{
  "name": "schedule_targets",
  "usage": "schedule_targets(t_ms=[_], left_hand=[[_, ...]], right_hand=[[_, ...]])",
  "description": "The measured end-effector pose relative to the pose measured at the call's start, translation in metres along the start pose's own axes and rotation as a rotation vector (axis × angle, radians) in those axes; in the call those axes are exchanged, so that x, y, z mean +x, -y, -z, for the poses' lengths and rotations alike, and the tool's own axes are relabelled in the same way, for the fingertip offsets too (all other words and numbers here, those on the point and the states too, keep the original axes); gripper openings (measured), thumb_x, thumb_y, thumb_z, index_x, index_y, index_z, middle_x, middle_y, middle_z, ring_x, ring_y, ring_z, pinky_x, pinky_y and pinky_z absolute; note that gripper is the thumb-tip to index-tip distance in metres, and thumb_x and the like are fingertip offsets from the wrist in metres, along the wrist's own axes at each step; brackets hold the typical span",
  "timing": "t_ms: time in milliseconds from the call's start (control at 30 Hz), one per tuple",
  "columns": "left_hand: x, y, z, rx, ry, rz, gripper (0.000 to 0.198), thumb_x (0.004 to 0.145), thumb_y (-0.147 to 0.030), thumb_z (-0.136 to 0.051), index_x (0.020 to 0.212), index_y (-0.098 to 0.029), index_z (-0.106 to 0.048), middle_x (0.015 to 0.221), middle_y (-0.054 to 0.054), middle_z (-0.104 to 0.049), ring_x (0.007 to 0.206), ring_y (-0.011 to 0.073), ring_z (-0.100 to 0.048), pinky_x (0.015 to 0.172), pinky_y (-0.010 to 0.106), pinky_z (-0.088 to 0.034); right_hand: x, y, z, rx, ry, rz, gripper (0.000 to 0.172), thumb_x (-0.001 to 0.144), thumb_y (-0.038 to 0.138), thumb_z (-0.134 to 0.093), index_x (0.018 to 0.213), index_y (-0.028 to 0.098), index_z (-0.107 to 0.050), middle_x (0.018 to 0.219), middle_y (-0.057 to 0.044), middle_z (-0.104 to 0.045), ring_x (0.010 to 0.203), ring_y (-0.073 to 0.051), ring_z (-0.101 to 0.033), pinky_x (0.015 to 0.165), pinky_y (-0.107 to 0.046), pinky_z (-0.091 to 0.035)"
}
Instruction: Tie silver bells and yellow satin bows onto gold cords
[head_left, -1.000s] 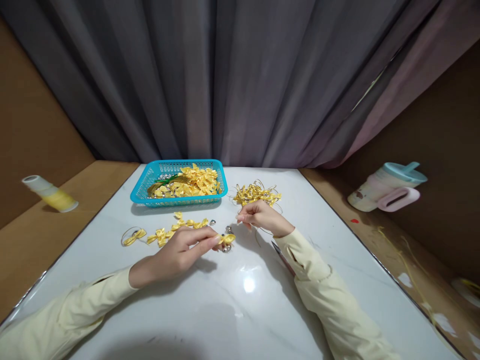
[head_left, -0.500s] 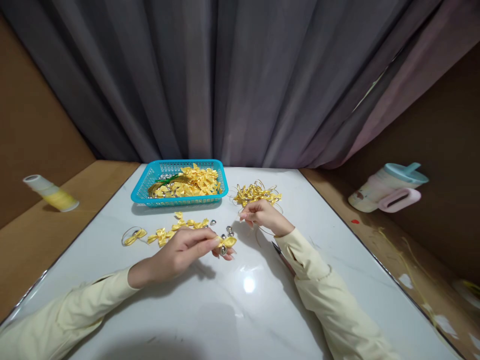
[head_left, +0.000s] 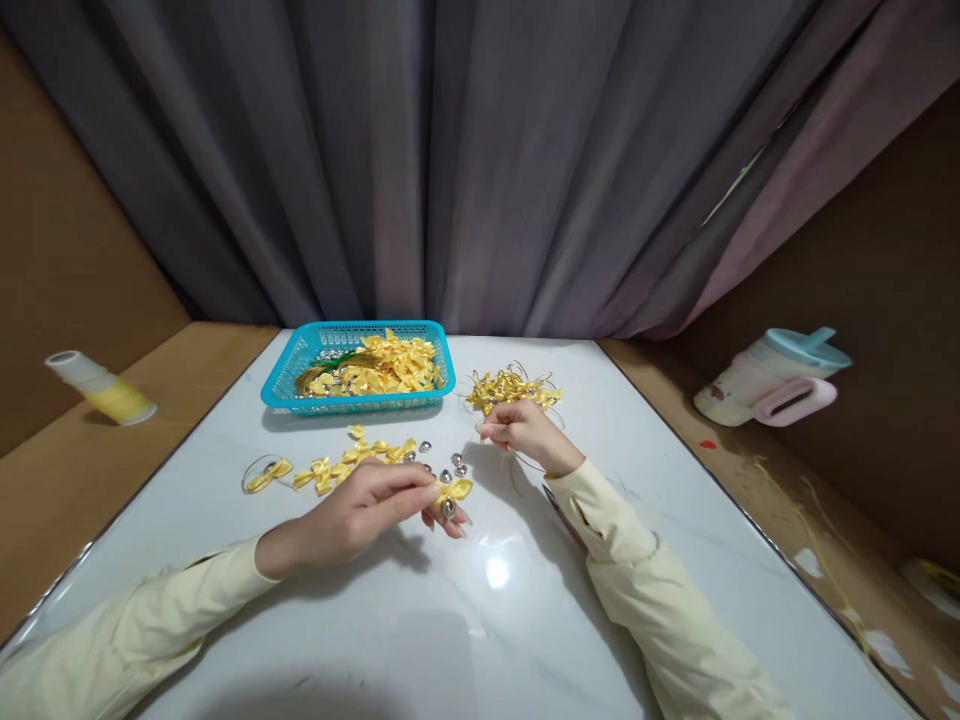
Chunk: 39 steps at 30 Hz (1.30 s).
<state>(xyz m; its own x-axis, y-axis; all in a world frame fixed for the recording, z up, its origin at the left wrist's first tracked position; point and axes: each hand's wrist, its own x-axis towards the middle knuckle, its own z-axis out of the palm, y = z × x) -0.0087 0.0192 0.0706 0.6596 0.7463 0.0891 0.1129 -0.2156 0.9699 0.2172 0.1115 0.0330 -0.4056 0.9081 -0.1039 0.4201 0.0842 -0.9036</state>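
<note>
My left hand [head_left: 360, 512] pinches a small yellow ribbon bow [head_left: 454, 489] with a silver bead [head_left: 448, 508] hanging under it, just above the white table [head_left: 495, 620]. My right hand [head_left: 525, 434] is closed on a thin gold thread loop [head_left: 525, 462] next to a pile of finished yellow bows with loops [head_left: 511, 386]. Loose silver beads [head_left: 450, 467] lie between my hands. A row of loose yellow bows [head_left: 337, 462] lies behind my left hand.
A turquoise basket [head_left: 296, 375] of yellow bows, beads and gold thread stands at the back. A thread spool [head_left: 101, 388] lies on the wooden ledge at left. A pink and teal jug [head_left: 772, 376] sits at right. A grey curtain [head_left: 465, 160] hangs behind.
My left hand has lifted the bow slightly and drawn it toward me, so the bead now dangles below it. My right hand has shifted a little.
</note>
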Motion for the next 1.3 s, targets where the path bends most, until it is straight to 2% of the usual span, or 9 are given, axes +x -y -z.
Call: schedule_targets(t_ms=[100, 233, 333, 433, 567, 700, 933, 1100, 1300], left_hand=[[0.000, -0.002, 0.000, -0.006, 0.009, -0.013, 0.029, 0.093, -0.024, -0.040, 0.087, -0.013, -0.066, 0.092, 0.009, -0.071, 0.081, 0.0163, -0.063, 0.073, 0.026, -0.047], [0.002, 0.001, 0.001, -0.032, -0.022, -0.029, 0.029, 0.093, -0.025, -0.039, 0.088, -0.012, -0.064, 0.090, 0.008, -0.071, 0.081, 0.0153, -0.063, 0.071, 0.025, -0.047], [0.003, 0.003, 0.002, -0.028, -0.032, -0.017, 0.028, 0.094, -0.025, -0.039, 0.088, -0.013, -0.064, 0.089, 0.007, -0.071, 0.076, 0.0132, -0.060, 0.070, 0.024, -0.046], [0.003, 0.004, 0.002, -0.002, -0.009, -0.012, 0.027, 0.094, -0.025, -0.039, 0.087, -0.014, -0.064, 0.087, 0.006, -0.070, 0.075, 0.0120, -0.059, 0.070, 0.023, -0.045], [0.001, 0.003, 0.002, 0.001, -0.012, -0.015, 0.027, 0.094, -0.024, -0.039, 0.086, -0.014, -0.063, 0.085, 0.004, -0.069, 0.075, 0.0115, -0.060, 0.069, 0.021, -0.045], [0.002, 0.000, 0.001, 0.057, -0.029, -0.015, 0.028, 0.093, -0.027, -0.039, 0.084, -0.015, -0.063, 0.081, 0.004, -0.068, 0.073, 0.0118, -0.059, 0.068, 0.022, -0.044], [0.006, 0.001, -0.002, 0.077, -0.312, 0.167, 0.034, 0.090, -0.040, -0.041, 0.072, -0.015, -0.055, 0.063, 0.003, -0.065, 0.053, 0.0113, -0.056, 0.051, 0.023, -0.041], [0.002, 0.004, -0.008, 0.092, -0.196, 0.164, 0.033, 0.088, -0.039, -0.046, 0.070, -0.014, -0.055, 0.063, 0.003, -0.066, 0.049, 0.0098, -0.057, 0.049, 0.021, -0.041], [0.004, 0.005, -0.013, -0.292, -0.156, 0.222, 0.033, 0.090, -0.041, -0.041, 0.076, -0.013, -0.051, 0.060, 0.005, -0.066, 0.043, 0.0111, -0.058, 0.035, 0.018, -0.032]], right_hand=[[-0.005, 0.008, 0.003, 0.050, 0.120, -0.026, 0.038, 0.072, 0.048, -0.060, 0.072, 0.010, -0.061, 0.045, 0.004, -0.047, 0.037, -0.004, -0.028, 0.040, -0.020, -0.021], [-0.022, 0.032, 0.005, 0.134, 0.341, -0.008, 0.056, 0.084, 0.059, -0.040, 0.084, 0.008, -0.063, 0.056, 0.000, -0.054, 0.038, -0.003, -0.025, 0.038, -0.020, -0.017], [-0.038, 0.053, 0.000, 0.104, 0.402, 0.039, 0.051, 0.083, 0.058, -0.045, 0.083, 0.010, -0.062, 0.058, 0.000, -0.054, 0.043, -0.003, -0.030, 0.040, -0.018, -0.021], [-0.051, 0.069, -0.006, 0.069, 0.410, 0.065, 0.039, 0.080, 0.049, -0.057, 0.079, 0.011, -0.062, 0.058, 0.001, -0.053, 0.048, -0.004, -0.037, 0.044, -0.017, -0.027], [-0.061, 0.078, -0.009, 0.083, 0.409, 0.096, 0.035, 0.084, 0.044, -0.054, 0.078, 0.011, -0.062, 0.058, 0.002, -0.054, 0.049, -0.004, -0.040, 0.047, -0.017, -0.031], [-0.064, 0.081, -0.009, 0.014, 0.400, 0.121, 0.029, 0.085, 0.039, -0.054, 0.083, 0.012, -0.064, 0.065, 0.000, -0.058, 0.057, -0.006, -0.050, 0.054, -0.018, -0.038], [-0.065, 0.084, -0.011, -0.138, 0.245, 0.107, 0.028, 0.088, 0.032, -0.049, 0.076, 0.012, -0.064, 0.057, 0.000, -0.057, 0.046, -0.005, -0.039, 0.045, -0.018, -0.030], [-0.067, 0.084, -0.017, -0.230, 0.156, 0.186, 0.028, 0.088, 0.029, -0.049, 0.070, 0.013, -0.063, 0.055, 0.002, -0.057, 0.044, -0.004, -0.038, 0.047, -0.017, -0.031], [-0.066, 0.085, -0.021, -0.279, 0.118, 0.254, 0.026, 0.089, 0.026, -0.048, 0.075, 0.013, -0.065, 0.054, 0.003, -0.058, 0.043, -0.003, -0.039, 0.050, -0.016, -0.033]])
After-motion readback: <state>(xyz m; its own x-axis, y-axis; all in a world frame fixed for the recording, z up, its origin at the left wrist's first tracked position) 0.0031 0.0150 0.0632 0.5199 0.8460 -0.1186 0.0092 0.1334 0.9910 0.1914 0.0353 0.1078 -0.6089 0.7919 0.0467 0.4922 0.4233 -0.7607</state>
